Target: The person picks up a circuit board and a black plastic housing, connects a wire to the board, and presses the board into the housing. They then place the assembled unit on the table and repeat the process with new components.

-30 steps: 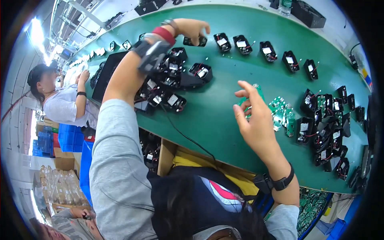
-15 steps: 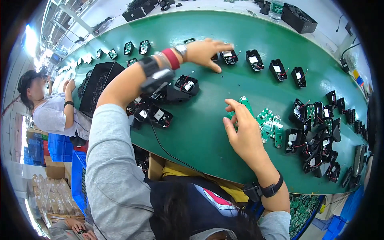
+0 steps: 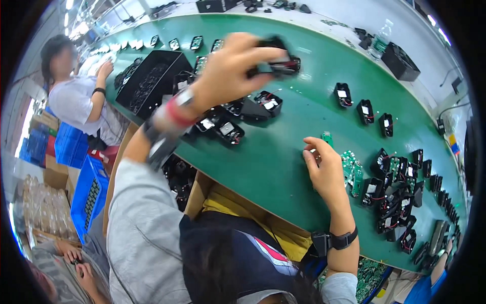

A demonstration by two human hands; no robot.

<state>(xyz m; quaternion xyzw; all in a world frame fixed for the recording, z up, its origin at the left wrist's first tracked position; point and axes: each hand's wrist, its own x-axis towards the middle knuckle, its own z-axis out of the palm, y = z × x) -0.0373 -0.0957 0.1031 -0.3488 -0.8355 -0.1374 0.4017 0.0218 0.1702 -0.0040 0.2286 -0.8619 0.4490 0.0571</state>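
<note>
My left hand (image 3: 230, 68), smeared by motion, is raised over the far side of the green table and grips a black plastic housing (image 3: 286, 63). Blur hides whether a second housing is in the grasp. My right hand (image 3: 326, 169) hovers over the near middle, fingers curled and thumb apart, with nothing visible in it. Just beyond and beside it lie green circuit boards (image 3: 351, 167), partly covered by the hand. Three open black housings with white blocks inside, one of them this housing (image 3: 342, 95), stand in a row at the far right. More housings (image 3: 230, 133) cluster below my left hand.
A pile of black housings (image 3: 400, 195) covers the table's right side. At the left stands a black bin (image 3: 177, 61) of small dark parts. A bottle (image 3: 380, 40) and black box (image 3: 400, 61) sit at the back. One co-worker (image 3: 76, 96) works at the left.
My left hand has closed on a black housing at the far row and lifted it off the table. My right hand stays near the circuit boards. The whole view has shifted.
</note>
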